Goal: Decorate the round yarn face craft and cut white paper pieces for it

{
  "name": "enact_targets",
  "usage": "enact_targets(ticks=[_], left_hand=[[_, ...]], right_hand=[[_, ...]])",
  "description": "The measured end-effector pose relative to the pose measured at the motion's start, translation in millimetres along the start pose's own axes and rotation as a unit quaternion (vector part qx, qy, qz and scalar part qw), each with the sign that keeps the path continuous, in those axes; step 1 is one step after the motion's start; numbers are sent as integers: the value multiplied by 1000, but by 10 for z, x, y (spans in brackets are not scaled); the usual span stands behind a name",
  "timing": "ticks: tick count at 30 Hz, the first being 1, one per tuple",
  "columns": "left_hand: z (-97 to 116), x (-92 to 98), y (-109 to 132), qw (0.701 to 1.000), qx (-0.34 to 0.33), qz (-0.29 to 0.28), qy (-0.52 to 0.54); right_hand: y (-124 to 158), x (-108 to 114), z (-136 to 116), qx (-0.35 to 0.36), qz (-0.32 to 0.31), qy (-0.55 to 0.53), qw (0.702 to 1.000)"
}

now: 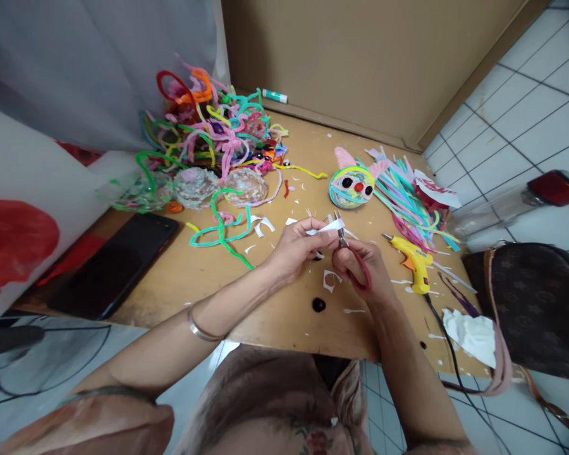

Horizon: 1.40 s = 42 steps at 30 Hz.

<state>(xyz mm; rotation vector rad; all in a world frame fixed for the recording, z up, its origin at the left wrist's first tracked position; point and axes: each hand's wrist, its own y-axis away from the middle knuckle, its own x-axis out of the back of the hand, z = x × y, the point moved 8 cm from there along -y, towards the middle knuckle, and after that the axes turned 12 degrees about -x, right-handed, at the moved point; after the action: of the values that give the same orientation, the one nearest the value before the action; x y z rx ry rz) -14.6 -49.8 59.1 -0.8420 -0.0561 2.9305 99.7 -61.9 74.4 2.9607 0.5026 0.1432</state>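
Between thumb and fingers, my left hand [299, 245] pinches a small strip of white paper [330, 227]. My right hand [370, 270] grips red-handled scissors [363, 270], whose blades meet the paper's right end. Below the hands lies a white paper scrap [332, 280] with a rounded cut-out, and a small black round piece [318, 304] sits nearer the table edge. Just beyond the hands stands a yarn-wrapped ball figure [351, 189] with pink ears, black eyes and a red nose.
A heap of coloured pipe cleaners [208, 126] and several wrapped clear balls [196, 188] fill the back left. At left rests a black phone [116, 265]. On the right are a yellow glue gun [413, 262] with its cord, pipe cleaner bundles [403, 196] and a brown bag [531, 309].
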Motion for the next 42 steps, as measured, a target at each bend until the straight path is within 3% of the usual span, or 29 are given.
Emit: enact_targets(ticks=[10, 15, 19, 23, 30, 36, 42], left_hand=[[58, 26, -48, 1000, -13, 8, 18], [151, 113, -101, 998, -10, -17, -58], [204, 94, -93, 987, -6, -91, -132], [152, 31, -48, 972, 21, -152, -180], [66, -7, -44, 956, 31, -196, -218], [66, 25, -66, 964, -1, -174, -201], [110, 6, -79, 986, -34, -113, -116]], right_hand=[[1, 27, 120, -31, -13, -12, 999], [-14, 315, 45, -10, 120, -55, 991], [-2, 460, -65, 24, 186, -66, 980], [-18, 396, -47, 1, 160, -61, 985], [-32, 313, 48, -44, 108, -50, 992], [-39, 245, 58, -54, 84, -45, 994], [-53, 211, 108, -53, 82, -76, 992]])
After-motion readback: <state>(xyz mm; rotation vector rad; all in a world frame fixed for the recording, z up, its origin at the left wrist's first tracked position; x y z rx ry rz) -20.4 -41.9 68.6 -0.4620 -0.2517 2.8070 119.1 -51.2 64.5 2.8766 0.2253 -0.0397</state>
